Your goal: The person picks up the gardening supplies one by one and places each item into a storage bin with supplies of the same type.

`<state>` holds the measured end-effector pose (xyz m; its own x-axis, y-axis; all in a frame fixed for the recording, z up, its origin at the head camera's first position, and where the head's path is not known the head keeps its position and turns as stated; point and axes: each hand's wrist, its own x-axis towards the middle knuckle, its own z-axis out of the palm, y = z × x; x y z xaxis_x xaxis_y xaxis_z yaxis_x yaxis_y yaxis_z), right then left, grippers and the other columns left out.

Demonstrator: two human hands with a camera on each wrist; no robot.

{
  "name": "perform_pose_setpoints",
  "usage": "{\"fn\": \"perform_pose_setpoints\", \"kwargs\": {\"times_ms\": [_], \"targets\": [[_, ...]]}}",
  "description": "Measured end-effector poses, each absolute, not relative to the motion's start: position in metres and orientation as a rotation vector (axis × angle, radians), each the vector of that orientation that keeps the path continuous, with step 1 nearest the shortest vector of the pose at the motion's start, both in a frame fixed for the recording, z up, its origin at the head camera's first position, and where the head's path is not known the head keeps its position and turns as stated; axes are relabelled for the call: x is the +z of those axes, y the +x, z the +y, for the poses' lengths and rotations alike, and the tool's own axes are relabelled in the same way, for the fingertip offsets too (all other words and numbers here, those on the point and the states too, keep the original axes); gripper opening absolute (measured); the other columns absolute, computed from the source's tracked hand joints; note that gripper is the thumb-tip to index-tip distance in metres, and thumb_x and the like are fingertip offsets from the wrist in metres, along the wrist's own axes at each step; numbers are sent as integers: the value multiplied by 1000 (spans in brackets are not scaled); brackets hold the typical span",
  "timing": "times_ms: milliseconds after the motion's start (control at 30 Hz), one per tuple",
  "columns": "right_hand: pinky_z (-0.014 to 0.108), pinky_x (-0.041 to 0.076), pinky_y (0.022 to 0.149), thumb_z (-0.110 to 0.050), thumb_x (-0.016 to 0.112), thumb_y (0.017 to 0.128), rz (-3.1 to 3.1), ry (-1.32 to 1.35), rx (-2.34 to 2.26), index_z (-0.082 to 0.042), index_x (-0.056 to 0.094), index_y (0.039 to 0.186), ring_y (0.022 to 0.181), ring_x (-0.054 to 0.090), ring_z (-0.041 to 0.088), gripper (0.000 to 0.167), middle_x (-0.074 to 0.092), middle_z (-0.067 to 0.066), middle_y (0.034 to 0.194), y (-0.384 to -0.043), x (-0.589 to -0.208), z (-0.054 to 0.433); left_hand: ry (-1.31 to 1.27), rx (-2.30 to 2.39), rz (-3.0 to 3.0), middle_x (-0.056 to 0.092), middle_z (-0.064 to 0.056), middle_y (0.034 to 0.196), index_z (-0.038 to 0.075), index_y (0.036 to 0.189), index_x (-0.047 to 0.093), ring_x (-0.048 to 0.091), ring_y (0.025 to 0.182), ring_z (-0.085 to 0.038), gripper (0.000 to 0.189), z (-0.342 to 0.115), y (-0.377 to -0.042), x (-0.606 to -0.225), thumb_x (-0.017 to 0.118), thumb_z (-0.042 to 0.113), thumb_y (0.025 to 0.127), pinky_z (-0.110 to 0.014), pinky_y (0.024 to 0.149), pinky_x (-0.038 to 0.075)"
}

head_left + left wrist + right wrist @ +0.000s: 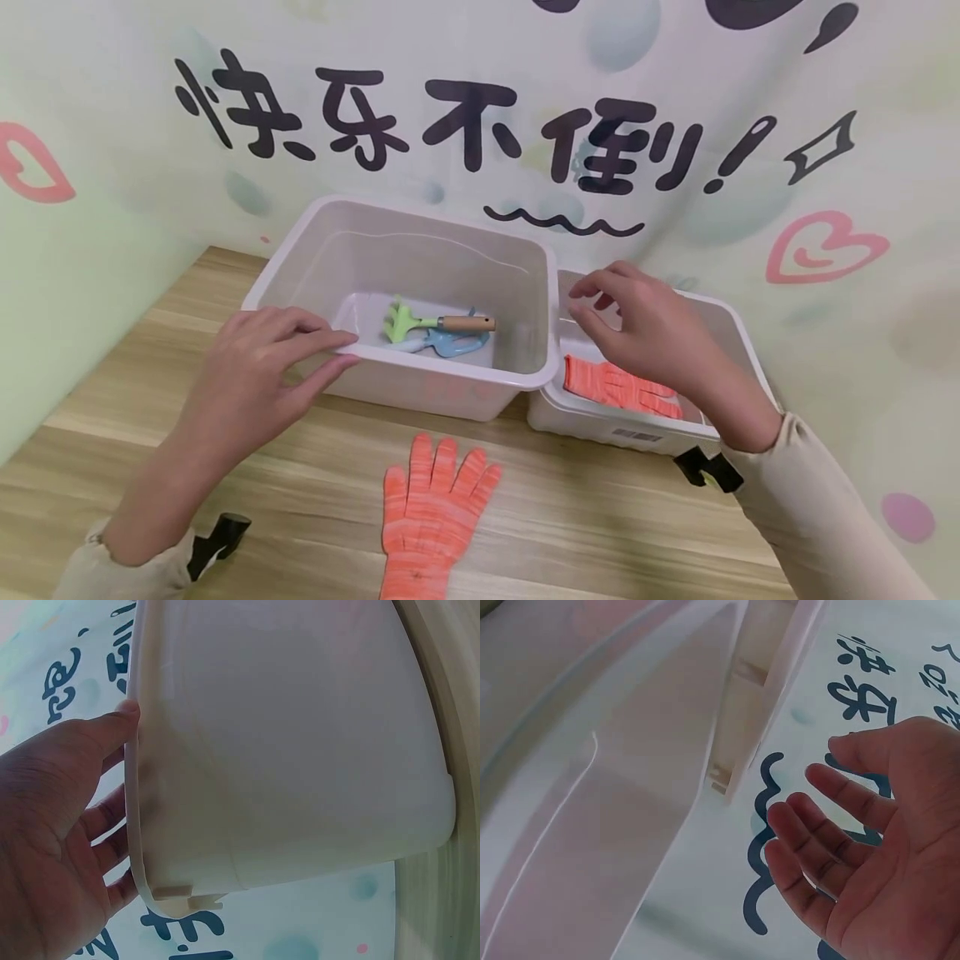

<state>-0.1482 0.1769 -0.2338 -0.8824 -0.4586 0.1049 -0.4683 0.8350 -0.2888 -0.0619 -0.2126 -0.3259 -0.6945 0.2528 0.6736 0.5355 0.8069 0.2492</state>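
1. Left grip [255, 377] pinches the large bin [420, 388] by its rim [435, 366].
2. Right grip [651, 323], loosely curved, empty, is right of that bin.
3. Inside it lies a green rake [442, 323]; in front, an orange glove [431, 521].

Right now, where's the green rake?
Head view: the green rake lies inside the left white bin, partly over the blue tool.

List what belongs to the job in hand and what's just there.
Likely in the job:
large bin, rim gripped by the left hand
green rake and blue tool inside it
small bin
glove in the small bin
loose orange glove

Apparently just there:
tabletop
printed backdrop
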Motion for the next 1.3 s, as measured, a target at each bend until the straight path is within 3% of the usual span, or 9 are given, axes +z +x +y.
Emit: {"fn": "perform_pose_setpoints", "kwargs": {"times_ms": [167, 333, 467, 633, 733, 967, 1033, 1200, 1300], "targets": [[49, 60, 87, -31, 68, 103, -2988, 729, 501, -15, 75, 118, 105, 70, 25, 23, 70, 6, 113, -139, -238, 186, -582, -575, -2343, 76, -6, 95, 17, 107, 85, 69, 91, -31, 27, -214, -62, -326, 79, 39, 93, -49, 81, 48], [51, 61, 87, -26, 70, 102, -2967, 738, 532, -15, 75, 118, 106, 72, 27, 20, 73, 5, 117, -133, -243, 196, -582, -578, -2339, 76, -6, 95, 17, 107, 85, 69, 91, -31, 37, -214, -62, -327, 70, 50, 99, -49, 81, 47], [47, 61, 83, -22, 73, 99, -2880, 789, 514, -14, 76, 114, 100, 73, 23, 17, 75, 3, 114, -127, -252, 203, -578, -579, -2340, 76, -6, 95, 17, 107, 85, 69, 91, -32, 35, -214, -62, -326, 73, 48, 97, -49, 80, 47], [46, 60, 80, -17, 76, 96, -2819, 787, 544, -13, 77, 112, 97, 73, 22, 16, 74, 3, 111, -118, -267, 210, -564, -574, -2342, 76, -6, 94, 17, 106, 86, 68, 90, -32, 63, -213, -62, -325, 47, 67, 104, -48, 78, 46], [49, 59, 83, -13, 76, 96, -2793, 764, 612, -10, 75, 112, 97, 72, 24, 16, 74, 6, 111, -112, -273, 217, -557, -571, -2342, 76, -6, 93, 17, 105, 86, 68, 88, -31, 71, -211, -61, -325, 38, 70, 104, -47, 77, 45], [21, 49, 80, -7, 76, 94, -2688, 645, 721, -10, 74, 110, 94, 60, 9, 16, 71, 3, 108, -97, -284, 235, -566, -573, -2345, 76, -6, 93, 17, 105, 86, 68, 88, -31, 70, -210, -62, -324, 39, 69, 104, -47, 78, 46], [16, 46, 80, -6, 77, 93, -2658, 616, 745, -10, 74, 110, 94, 56, 4, 17, 69, 4, 107, -92, -288, 239, -571, -578, -2347, 76, -6, 93, 17, 105, 86, 68, 89, -31, 59, -210, -62, -324, 51, 65, 104, -48, 78, 46], [13, 44, 88, 0, 78, 90, -2581, 587, 793, -7, 74, 107, 97, 56, 0, 19, 69, 5, 104, -83, -298, 245, -565, -580, -2355, 76, -6, 94, 17, 105, 86, 68, 90, -31, 61, -210, -62, -324, 50, 66, 104, -48, 79, 46], [12, 43, 90, 2, 78, 88, -2535, 563, 809, -6, 75, 104, 96, 56, -4, 18, 71, 3, 100, -79, -303, 249, -556, -573, -2358, 77, -6, 93, 17, 105, 86, 68, 89, -31, 73, -209, -61, -324, 37, 71, 104, -49, 79, 45]]}}
